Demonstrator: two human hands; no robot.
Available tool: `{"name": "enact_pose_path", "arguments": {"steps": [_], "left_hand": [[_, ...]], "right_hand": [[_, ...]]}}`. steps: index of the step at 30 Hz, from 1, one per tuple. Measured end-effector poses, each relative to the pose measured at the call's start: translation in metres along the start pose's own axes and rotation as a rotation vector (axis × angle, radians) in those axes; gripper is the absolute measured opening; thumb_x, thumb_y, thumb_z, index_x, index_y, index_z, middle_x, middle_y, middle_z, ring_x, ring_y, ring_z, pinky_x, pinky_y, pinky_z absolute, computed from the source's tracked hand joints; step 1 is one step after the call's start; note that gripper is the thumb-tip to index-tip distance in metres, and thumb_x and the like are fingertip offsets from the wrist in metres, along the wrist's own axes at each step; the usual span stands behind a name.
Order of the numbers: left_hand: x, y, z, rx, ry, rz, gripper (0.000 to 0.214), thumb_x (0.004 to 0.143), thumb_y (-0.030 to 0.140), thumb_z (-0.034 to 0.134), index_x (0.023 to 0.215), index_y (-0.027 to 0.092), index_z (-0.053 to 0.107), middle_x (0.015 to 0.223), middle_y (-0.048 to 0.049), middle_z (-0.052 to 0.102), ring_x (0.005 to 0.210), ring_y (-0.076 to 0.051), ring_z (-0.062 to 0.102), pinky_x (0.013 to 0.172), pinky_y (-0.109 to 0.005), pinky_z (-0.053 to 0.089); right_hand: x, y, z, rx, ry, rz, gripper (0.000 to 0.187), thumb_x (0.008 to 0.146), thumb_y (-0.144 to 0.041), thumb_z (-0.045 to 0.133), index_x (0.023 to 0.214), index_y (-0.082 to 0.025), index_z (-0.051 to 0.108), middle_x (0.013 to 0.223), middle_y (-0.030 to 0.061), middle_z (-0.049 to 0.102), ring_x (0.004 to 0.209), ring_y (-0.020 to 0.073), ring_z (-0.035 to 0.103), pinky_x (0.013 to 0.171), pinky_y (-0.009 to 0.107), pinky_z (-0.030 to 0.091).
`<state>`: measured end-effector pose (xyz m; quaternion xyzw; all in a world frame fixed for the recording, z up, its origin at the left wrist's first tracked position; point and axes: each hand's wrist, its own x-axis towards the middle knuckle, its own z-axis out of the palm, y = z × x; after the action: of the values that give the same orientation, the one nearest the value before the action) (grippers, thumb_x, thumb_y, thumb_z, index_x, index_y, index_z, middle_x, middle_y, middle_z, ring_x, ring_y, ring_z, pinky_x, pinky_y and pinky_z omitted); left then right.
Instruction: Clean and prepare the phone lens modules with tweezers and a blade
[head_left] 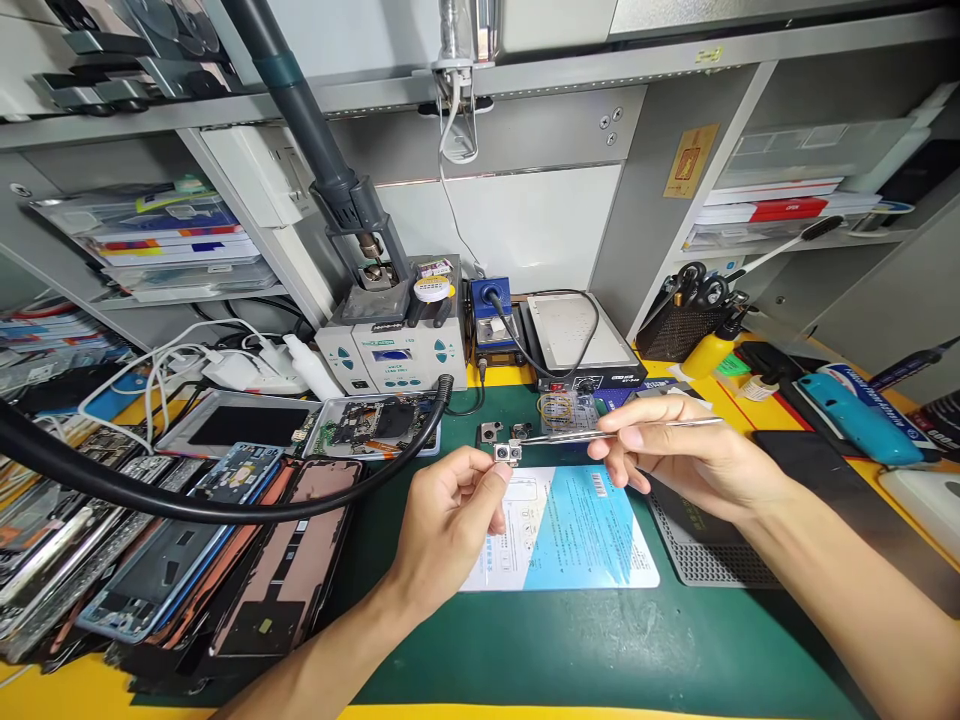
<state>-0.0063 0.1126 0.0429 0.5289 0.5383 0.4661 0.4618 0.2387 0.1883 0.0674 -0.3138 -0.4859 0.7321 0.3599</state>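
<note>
Between thumb and fingers, my left hand [454, 520] pinches a small dual-lens phone camera module [507, 453], its two lenses facing me. My right hand [675, 445] is closed on a pair of metal tweezers [570, 436], held nearly level. The tweezers' tips point left and reach the upper right of the module; whether they touch it I cannot tell. Just behind, another camera module [489, 432] lies on the green mat [555, 650], and a small dark part [521, 431] sits by the tweezers' tips. Under my hands is a blue and white printed sheet [577, 530].
Phone frames and back covers [281, 550] are piled at left, under a thick black hose [225, 508] arching across. A hot air station [394, 350], a soldering station [491, 305] and a flat heating plate [574, 330] stand behind. A perforated dark pad [712, 550] lies under my right forearm.
</note>
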Motion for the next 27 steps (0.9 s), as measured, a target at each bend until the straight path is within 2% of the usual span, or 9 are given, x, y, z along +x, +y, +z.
{"name": "enact_pose_path", "arguments": {"steps": [27], "left_hand": [[-0.0001,-0.0025,0.0002,0.033,0.026,0.047,0.028,0.093,0.036,0.063,0.072,0.017,0.061,0.055,0.0043,0.059,0.05,-0.01,0.058,0.05,-0.019,0.043]], "right_hand": [[0.0002,0.0043,-0.0019,-0.04,-0.054,0.031,0.016,0.078,-0.026,0.087,0.094,-0.021,0.086,0.088,0.0113,0.083,0.064,0.0185,0.076,0.047,0.02,0.051]]}}
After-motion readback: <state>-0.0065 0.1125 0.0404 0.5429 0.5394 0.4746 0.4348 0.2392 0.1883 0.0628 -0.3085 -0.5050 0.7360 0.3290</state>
